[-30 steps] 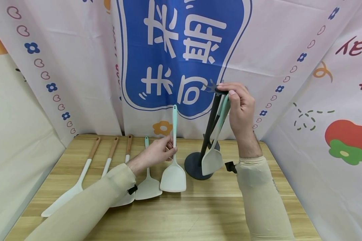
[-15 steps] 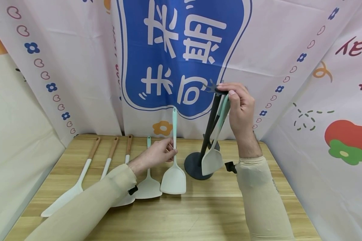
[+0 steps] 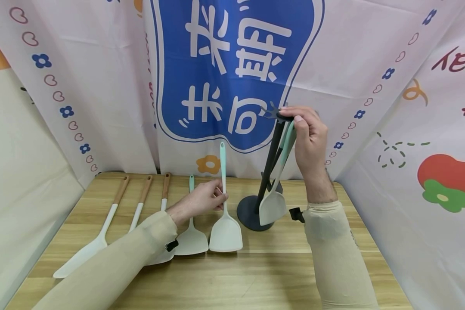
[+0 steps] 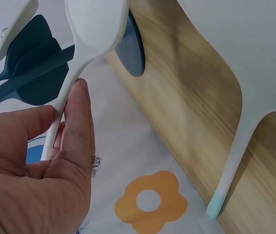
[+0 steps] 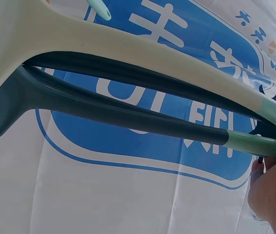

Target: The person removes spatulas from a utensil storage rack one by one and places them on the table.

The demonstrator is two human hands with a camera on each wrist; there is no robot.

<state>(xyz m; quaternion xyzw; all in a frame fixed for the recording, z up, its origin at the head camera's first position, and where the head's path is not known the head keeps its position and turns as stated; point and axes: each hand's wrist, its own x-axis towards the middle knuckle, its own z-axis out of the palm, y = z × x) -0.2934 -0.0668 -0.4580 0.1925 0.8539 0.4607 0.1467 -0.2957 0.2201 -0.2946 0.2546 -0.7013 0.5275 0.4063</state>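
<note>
In the head view my left hand pinches the thin white shaft of a spatula with a mint handle end, held upright, blade down. Its thumb and fingers also show around that shaft in the left wrist view. My right hand holds the hooked top of a dark utensil stand. From the stand hangs a white spatula with a mint handle, close beside the right hand. A dark utensil with a green handle hangs next to it in the right wrist view; the right fingers are partly hidden there.
Left of the stand, a mint-handled spatula lies on the wooden table. Several wooden-handled white utensils, one a long spatula, lie further left, partly under the left sleeve. A printed cloth hangs behind.
The spatula in my left hand has come down slightly and its blade has shifted a little to the right. My right hand stays at the top of the stand.
</note>
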